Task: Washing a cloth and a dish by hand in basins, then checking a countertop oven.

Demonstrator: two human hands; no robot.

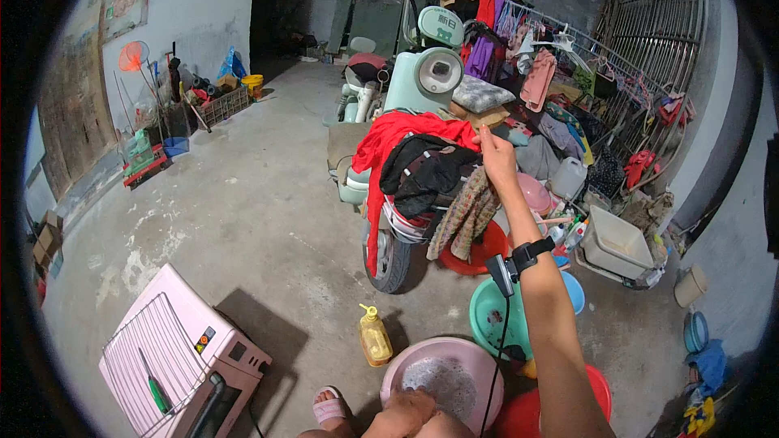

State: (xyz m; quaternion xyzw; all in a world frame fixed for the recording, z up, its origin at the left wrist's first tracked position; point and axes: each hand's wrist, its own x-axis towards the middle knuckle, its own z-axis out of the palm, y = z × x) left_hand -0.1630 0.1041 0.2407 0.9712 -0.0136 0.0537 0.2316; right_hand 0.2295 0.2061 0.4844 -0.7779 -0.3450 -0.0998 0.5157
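Note:
My right hand [500,161] reaches forward, fingers pinched at the edge of a red cloth [405,134]. The cloth lies draped over the rear of a pale green electric scooter [405,82], and one strip hangs beside its wheel. A black garment [426,173] and a patterned knit cloth [465,213] rest there too. A strap with a small camera [511,267] circles my right wrist, its cable trailing down. What appears to be my left hand [411,407] is low at the near side of a pink basin [395,371] of sudsy water; its fingers are hidden.
A yellow pump bottle [375,337] stands beside the basin. Green [478,310] and red [599,383] basins are to the right. A pink appliance with a wire rack [155,353] is at the left. Clothes hang on a rack [599,52] behind; a white tub [618,243] stands right.

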